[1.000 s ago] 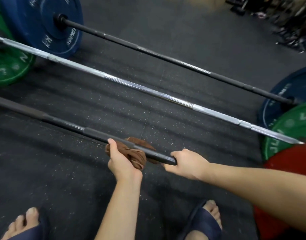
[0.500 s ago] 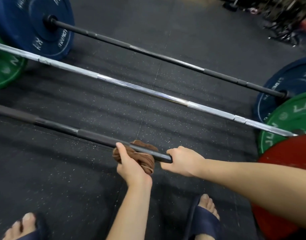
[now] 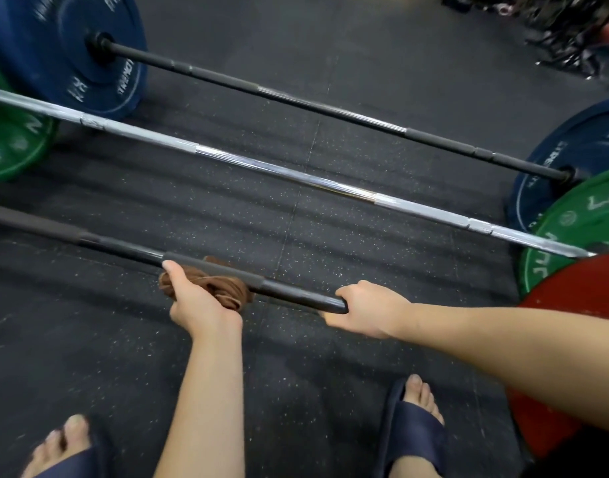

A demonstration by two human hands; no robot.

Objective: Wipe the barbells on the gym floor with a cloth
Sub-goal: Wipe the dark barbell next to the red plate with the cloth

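Three barbells lie across the dark rubber floor. The nearest is a black bar (image 3: 296, 295) running from the left edge down to my hands. My left hand (image 3: 196, 305) grips a bunched brown cloth (image 3: 223, 288) wrapped around this bar. My right hand (image 3: 368, 310) grips the bar further right, hiding the stretch beneath it. Beyond lies a chrome bar (image 3: 282, 170), and furthest a second black bar (image 3: 330, 110).
Blue plates (image 3: 75, 53) and green plates (image 3: 10, 146) stand at the left. Blue (image 3: 565, 167), green (image 3: 578, 229) and red plates (image 3: 572, 339) stand at the right. My feet in dark sandals (image 3: 416, 432) are on the floor below. Gym equipment (image 3: 565, 25) clutters the far right.
My left hand has slid the cloth leftward along the near bar, widening the gap to my right hand. The view shifted slightly.
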